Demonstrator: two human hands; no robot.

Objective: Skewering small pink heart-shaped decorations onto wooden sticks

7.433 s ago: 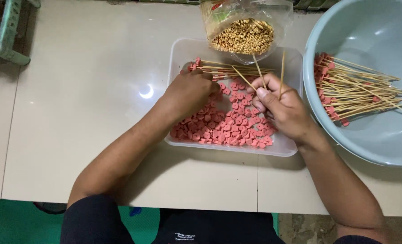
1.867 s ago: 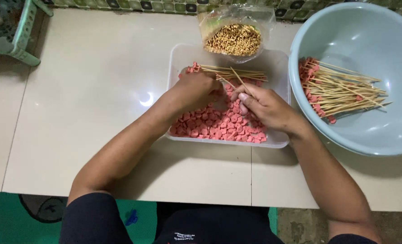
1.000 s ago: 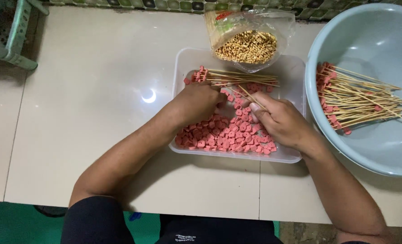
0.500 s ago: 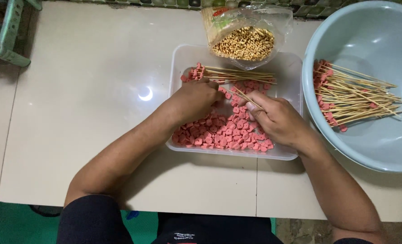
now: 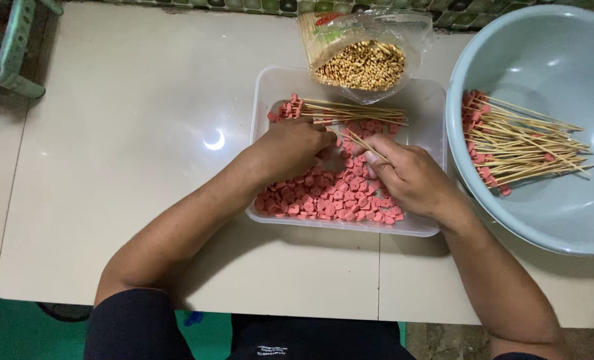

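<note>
A clear plastic tray [image 5: 432,107] in the middle of the table holds several small pink sausage slices [image 5: 337,197]. My left hand [image 5: 290,148] reaches into the tray with its fingers pinched over the slices; what it grips is hidden. My right hand [image 5: 403,175] holds a thin bamboo skewer [image 5: 362,144], tip towards the left hand. A few skewers with pink slices on their ends [image 5: 340,112] lie across the tray's far side.
A pale blue basin [image 5: 543,220] on the right holds a pile of skewers with pink slices [image 5: 520,143]. A plastic bag of bare skewers [image 5: 362,50] stands behind the tray. A green plastic stool [image 5: 13,47] is at the far left.
Both hands stay together over the tray. The right hand's skewer now lies lower and shorter in view than seconds ago, when several sticks stood in it.
</note>
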